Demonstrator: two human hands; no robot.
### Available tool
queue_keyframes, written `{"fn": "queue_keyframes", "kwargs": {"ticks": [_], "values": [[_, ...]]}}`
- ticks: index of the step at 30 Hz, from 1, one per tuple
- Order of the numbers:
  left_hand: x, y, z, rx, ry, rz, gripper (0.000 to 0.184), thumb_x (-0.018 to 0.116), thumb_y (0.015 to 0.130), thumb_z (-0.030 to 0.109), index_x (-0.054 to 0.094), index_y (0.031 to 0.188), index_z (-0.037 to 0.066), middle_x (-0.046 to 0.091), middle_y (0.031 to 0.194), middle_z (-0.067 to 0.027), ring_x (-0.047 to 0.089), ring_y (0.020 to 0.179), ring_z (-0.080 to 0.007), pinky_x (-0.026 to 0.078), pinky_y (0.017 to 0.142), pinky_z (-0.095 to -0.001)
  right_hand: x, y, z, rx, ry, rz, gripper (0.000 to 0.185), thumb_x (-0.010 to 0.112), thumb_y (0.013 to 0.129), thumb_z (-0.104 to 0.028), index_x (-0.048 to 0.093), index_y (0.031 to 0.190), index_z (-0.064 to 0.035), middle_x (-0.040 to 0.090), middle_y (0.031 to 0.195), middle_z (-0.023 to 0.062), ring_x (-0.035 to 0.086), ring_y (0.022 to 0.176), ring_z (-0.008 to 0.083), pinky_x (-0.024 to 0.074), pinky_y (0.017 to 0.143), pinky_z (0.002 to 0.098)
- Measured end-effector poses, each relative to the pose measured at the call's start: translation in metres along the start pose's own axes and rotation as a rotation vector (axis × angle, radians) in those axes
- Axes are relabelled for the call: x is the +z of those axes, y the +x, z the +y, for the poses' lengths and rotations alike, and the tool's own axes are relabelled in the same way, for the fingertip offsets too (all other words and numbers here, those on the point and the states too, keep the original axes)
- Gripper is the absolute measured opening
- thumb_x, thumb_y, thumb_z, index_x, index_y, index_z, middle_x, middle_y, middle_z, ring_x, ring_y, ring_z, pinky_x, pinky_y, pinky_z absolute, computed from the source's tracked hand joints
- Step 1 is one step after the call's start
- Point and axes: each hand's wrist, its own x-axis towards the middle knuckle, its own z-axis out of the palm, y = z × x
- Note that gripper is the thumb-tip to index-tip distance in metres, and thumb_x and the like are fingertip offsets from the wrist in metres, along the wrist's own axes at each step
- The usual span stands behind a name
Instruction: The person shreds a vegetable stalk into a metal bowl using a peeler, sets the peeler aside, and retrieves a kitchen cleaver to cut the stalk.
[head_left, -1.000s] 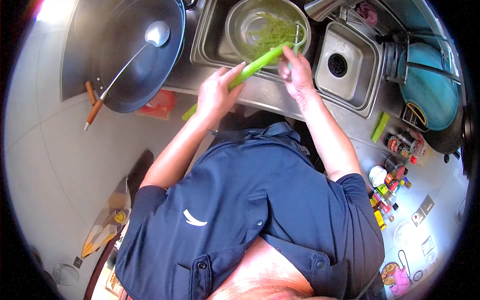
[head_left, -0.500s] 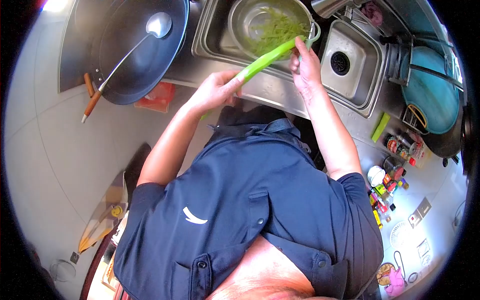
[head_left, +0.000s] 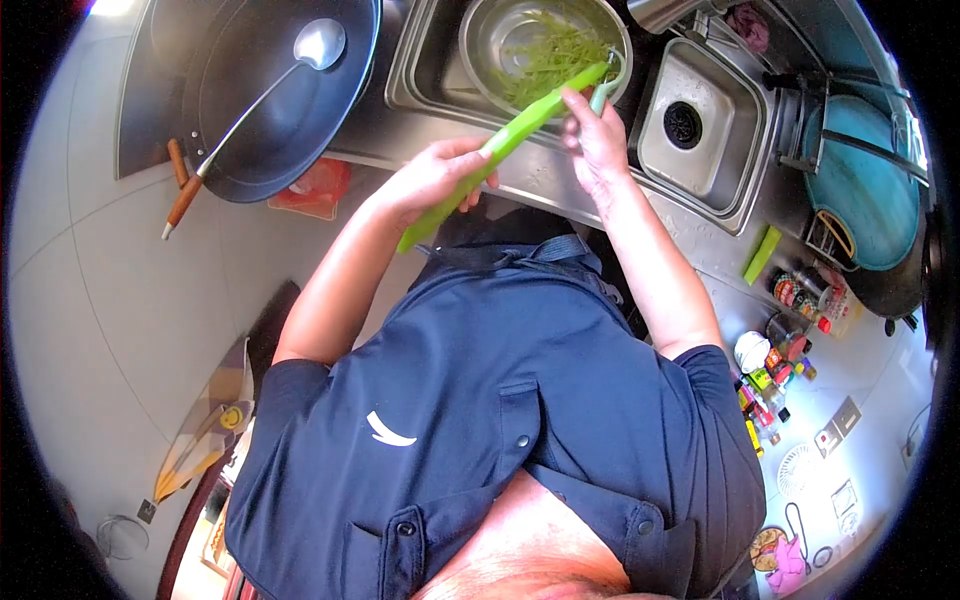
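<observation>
My left hand [head_left: 445,178] is closed around a long, bright green vegetable stalk [head_left: 525,124], whose lower end hangs below my fingers. The stalk slants up to the right, its tip over a steel bowl [head_left: 475,62]. My right hand [head_left: 598,140] grips the pale green handle of a peeler [head_left: 600,97], with the peeler's head close beside the stalk's tip. Whether the blade touches the stalk I cannot tell. Thin green peelings [head_left: 550,60] lie in the bowl, which sits in the left sink basin [head_left: 400,88].
A dark wok [head_left: 255,165] with a ladle [head_left: 319,44] in it is on the left. To the right are a second sink basin [head_left: 700,170], a green vegetable piece [head_left: 762,254] on the counter, a blue basin [head_left: 860,190] and several bottles [head_left: 765,390].
The peeler and my right hand have shifted slightly left and down. The stalk has turned so that its lower end now shows below my left hand.
</observation>
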Motion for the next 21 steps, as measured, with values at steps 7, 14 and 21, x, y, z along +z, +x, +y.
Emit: {"fn": "queue_keyframes", "kwargs": {"ticks": [7,14,21], "values": [[-0.001,0.003,0.006,0.044,-0.108,0.035,0.050,0.051,0.104,0.022,0.045,0.152,0.006,0.066,0.101,-0.0051,0.060,0.076,-0.0122,0.052,0.065,-0.0261,-0.019,-0.007,0.005,-0.164,-0.370,0.058,0.040,0.048,0.109,-0.042,0.066,0.117,-0.0068,0.060,0.078,-0.0002,0.052,0.060,0.0056,0.0400,0.049,0.0230],[-0.003,0.011,0.004,0.087,-0.085,0.032,0.052,0.052,0.103,0.020,0.043,0.152,0.005,0.065,0.104,-0.0050,0.060,0.079,-0.0119,0.052,0.067,-0.0258,0.009,-0.038,0.008,-0.514,-1.033,-0.269,0.042,0.060,0.101,-0.045,0.067,0.111,-0.0047,0.071,0.096,0.0226,0.070,0.091,0.0408,0.0530,0.076,0.0476],[-0.004,0.011,0.001,0.102,-0.085,0.034,0.047,0.055,0.103,0.022,0.049,0.146,0.006,0.065,0.103,-0.0040,0.059,0.078,-0.0108,0.051,0.065,-0.0251,0.004,-0.033,0.006,-0.554,-1.167,-0.379,0.043,0.064,0.098,-0.044,0.065,0.111,-0.0031,0.070,0.097,0.0253,0.068,0.092,0.0448,0.0526,0.075,0.0500]]}}
